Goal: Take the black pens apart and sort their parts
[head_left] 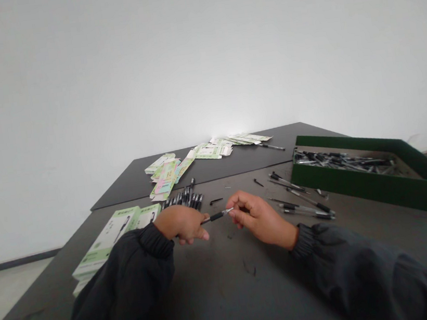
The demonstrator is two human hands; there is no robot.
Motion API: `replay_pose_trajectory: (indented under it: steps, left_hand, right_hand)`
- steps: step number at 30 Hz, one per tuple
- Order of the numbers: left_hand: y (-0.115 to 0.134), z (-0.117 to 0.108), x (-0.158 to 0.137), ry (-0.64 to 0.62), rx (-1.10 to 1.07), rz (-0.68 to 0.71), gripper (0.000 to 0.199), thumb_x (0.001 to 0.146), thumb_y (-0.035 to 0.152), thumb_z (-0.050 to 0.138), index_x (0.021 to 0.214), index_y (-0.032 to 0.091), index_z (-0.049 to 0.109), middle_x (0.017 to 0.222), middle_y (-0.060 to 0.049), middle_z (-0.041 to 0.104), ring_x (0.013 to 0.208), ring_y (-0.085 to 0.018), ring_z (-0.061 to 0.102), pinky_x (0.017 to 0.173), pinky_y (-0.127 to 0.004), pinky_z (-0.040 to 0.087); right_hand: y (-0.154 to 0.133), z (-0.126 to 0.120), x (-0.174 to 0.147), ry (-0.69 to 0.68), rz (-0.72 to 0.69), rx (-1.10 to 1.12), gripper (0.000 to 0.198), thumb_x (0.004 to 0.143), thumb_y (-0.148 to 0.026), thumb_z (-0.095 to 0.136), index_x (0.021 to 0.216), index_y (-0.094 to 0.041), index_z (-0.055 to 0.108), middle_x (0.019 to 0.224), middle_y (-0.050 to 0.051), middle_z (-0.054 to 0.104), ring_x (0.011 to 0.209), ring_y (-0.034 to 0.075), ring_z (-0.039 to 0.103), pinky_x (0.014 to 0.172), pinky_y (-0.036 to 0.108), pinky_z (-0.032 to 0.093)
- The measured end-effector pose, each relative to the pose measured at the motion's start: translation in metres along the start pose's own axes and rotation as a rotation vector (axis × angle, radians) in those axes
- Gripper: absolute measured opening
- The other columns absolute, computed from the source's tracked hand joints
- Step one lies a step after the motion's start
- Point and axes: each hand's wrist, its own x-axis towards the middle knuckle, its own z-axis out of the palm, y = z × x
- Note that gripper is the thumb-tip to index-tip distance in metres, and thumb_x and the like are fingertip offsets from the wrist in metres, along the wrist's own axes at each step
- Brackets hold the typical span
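A pen [216, 216] with a black grip is held between my two hands over the dark table. My left hand [182, 224] is closed round its barrel end, palm down. At the other end, the thumb and forefinger of my right hand [258, 219] pinch the pale tip. Just beyond my left hand lies a bunch of pens [187, 199], partly hidden by it. To the right of my right hand, several loose pens and pen parts [307, 210] are scattered. A small black pen cap [216, 201] lies behind the held pen.
A green box [363, 190] full of pens [347, 160] stands at the right. Stacked green-and-white cartons [108, 239] sit at the left, beside my left sleeve. Flattened cartons [208, 151] spread across the back of the table [215, 296], near the wall [200, 57].
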Motion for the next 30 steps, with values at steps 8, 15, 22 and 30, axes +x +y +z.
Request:
replay_pose_trajectory:
  steps: [8, 15, 22, 30]
  left_hand:
    - [0.0027, -0.0009, -0.0028, -0.010, 0.049, 0.013, 0.056, 0.087, 0.030, 0.048, 0.139, 0.014, 0.036, 0.095, -0.013, 0.070, 0.071, -0.021, 0.066, 0.052, -0.023, 0.044]
    - [0.0066, -0.0026, -0.0070, 0.000, 0.066, 0.007, 0.054, 0.086, 0.029, 0.049, 0.137, 0.014, 0.039, 0.093, -0.013, 0.070, 0.069, -0.020, 0.065, 0.051, -0.023, 0.043]
    - [0.0066, -0.0016, -0.0059, -0.007, 0.008, -0.015, 0.059, 0.084, 0.028, 0.050, 0.139, 0.015, 0.036, 0.094, -0.012, 0.070, 0.069, -0.019, 0.065, 0.053, -0.023, 0.045]
    - [0.0063, -0.0023, -0.0072, 0.014, 0.124, 0.020, 0.062, 0.085, 0.029, 0.050, 0.142, 0.015, 0.031, 0.093, -0.012, 0.071, 0.073, -0.020, 0.066, 0.051, -0.022, 0.042]
  right_hand:
    - [0.0001, 0.0004, -0.0013, -0.012, -0.001, -0.006, 0.005, 0.089, -0.025, 0.050, 0.089, -0.020, 0.051, 0.067, -0.002, 0.057, 0.057, 0.011, 0.053, 0.056, 0.022, 0.040]
    - [0.0004, -0.0001, -0.0016, -0.006, -0.020, -0.027, 0.004, 0.089, -0.021, 0.049, 0.092, -0.020, 0.051, 0.067, -0.003, 0.056, 0.059, 0.011, 0.054, 0.058, 0.022, 0.040]
    - [0.0024, -0.0001, -0.0025, -0.008, -0.041, -0.045, 0.005, 0.089, -0.020, 0.049, 0.094, -0.020, 0.050, 0.068, -0.003, 0.056, 0.060, 0.011, 0.053, 0.058, 0.022, 0.039]
    - [0.0027, 0.0013, -0.0031, -0.005, -0.054, -0.071, 0.005, 0.090, -0.021, 0.048, 0.094, -0.020, 0.050, 0.068, -0.003, 0.056, 0.060, 0.011, 0.052, 0.058, 0.022, 0.039]
